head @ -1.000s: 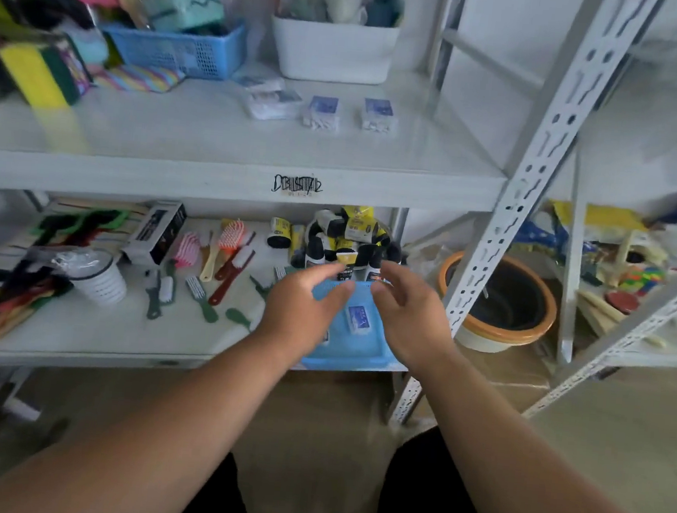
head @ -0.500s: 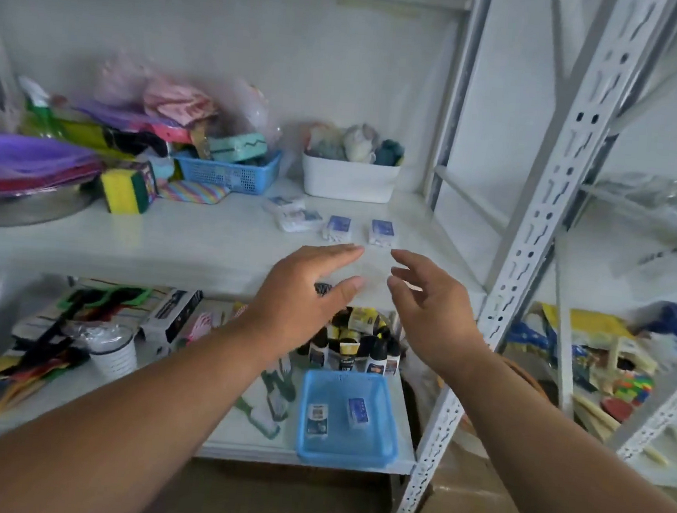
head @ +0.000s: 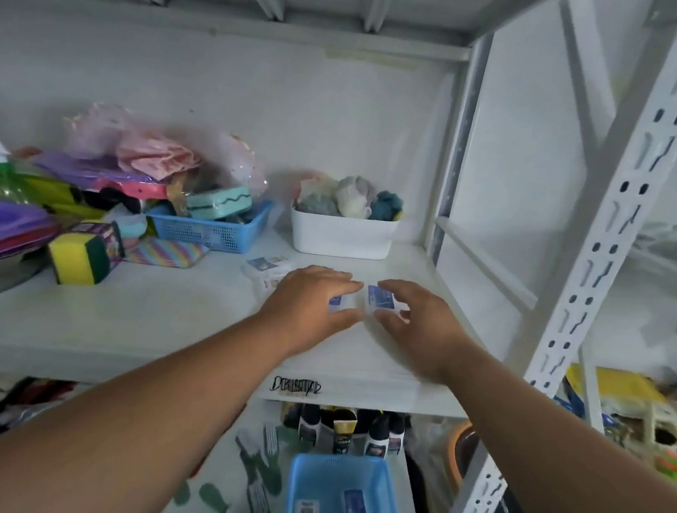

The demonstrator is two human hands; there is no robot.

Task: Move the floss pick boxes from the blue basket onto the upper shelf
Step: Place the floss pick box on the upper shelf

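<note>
White metal makes up the upper shelf (head: 126,319), and both hands reach over its front edge. The left hand (head: 308,307) hovers palm down, fingers spread, partly covering one floss pick box (head: 336,302); whether it grips is unclear. The right hand (head: 417,324) curls loosely open beside a second box (head: 380,299). Behind them sits a white tub (head: 343,232); left of it, a blue mesh tray (head: 212,233) and a sponge (head: 79,254). Below the shelf, the blue basket (head: 347,465) holds two more boxes (head: 355,507).
</note>
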